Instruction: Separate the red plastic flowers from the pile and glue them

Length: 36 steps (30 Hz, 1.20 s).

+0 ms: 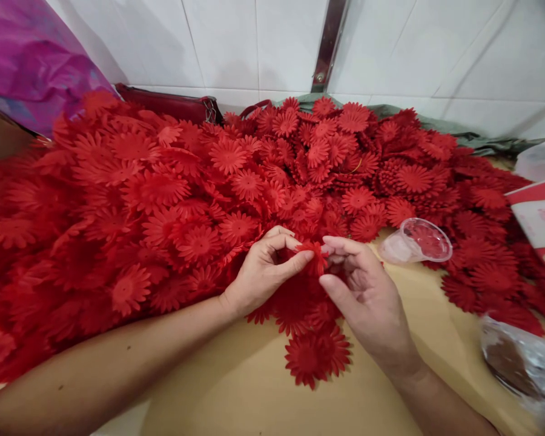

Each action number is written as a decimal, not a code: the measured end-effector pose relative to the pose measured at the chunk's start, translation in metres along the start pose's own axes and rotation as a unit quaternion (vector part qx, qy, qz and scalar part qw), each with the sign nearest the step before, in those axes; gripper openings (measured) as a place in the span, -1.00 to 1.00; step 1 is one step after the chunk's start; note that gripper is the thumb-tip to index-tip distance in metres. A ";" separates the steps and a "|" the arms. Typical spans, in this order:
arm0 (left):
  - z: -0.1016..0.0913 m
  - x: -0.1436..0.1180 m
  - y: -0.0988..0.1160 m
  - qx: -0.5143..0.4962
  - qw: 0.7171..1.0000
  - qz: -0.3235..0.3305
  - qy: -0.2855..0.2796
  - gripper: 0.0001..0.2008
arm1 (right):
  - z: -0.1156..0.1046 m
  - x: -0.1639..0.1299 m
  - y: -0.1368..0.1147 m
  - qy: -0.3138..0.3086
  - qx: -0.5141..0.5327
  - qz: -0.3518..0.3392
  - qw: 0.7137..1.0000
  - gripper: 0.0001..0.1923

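Observation:
My left hand (272, 266) pinches a small red artificial flower piece (317, 257) between thumb and fingers. Close on its other side is my right hand (367, 290), thumb and fingers curved and apart. The right index fingertip reaches the flower's edge; whether it touches cannot be made out. Below both hands, several loose red petal layers (306, 357) lie on the tan tabletop (236, 387). A large heap of the same red flower pieces (200, 242) spreads behind and to the left of my hands.
A clear plastic cup (424, 242) lies tipped to the right of my hands. Farther right are a red and white box (542, 221) and a clear plastic bag (522, 357) with something brown inside. A dark red purse (168, 104) sits behind the heap, against the white tiled wall (227, 42).

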State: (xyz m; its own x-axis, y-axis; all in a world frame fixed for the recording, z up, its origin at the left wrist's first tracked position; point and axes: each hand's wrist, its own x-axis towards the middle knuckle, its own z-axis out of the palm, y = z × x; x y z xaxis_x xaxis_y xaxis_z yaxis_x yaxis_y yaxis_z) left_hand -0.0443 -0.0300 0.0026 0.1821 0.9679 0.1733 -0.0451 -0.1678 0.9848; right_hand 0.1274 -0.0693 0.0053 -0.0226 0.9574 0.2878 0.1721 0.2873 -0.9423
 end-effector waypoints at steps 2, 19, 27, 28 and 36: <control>0.000 0.000 0.001 0.011 1.000 -0.002 -0.009 -0.84 | 0.001 0.000 0.001 0.007 -0.032 0.007 0.999 -0.61; -0.003 0.004 -0.009 0.064 0.993 0.068 0.071 -0.80 | -0.015 0.019 0.017 0.134 -0.199 -0.120 0.963 -0.73; -0.003 0.005 -0.010 0.063 0.992 0.073 0.082 -0.79 | -0.013 0.018 0.013 0.117 -0.208 -0.161 0.958 -0.78; -0.003 0.005 -0.010 0.062 0.992 0.072 0.081 -0.79 | -0.013 0.017 0.013 0.110 -0.205 -0.162 0.959 -0.79; -0.002 0.005 -0.012 0.057 0.991 0.080 0.093 -0.78 | -0.010 0.013 0.012 0.075 -0.212 -0.159 0.961 -0.81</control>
State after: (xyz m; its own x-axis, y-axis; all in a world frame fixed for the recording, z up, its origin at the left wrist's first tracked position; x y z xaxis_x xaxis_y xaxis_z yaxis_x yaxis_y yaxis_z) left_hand -0.0449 -0.0226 -0.0084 -0.0027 0.9431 0.3325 0.0542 -0.3318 0.9418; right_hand 0.1394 -0.0536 -0.0008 -0.0027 0.7989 0.6015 0.5663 0.4969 -0.6575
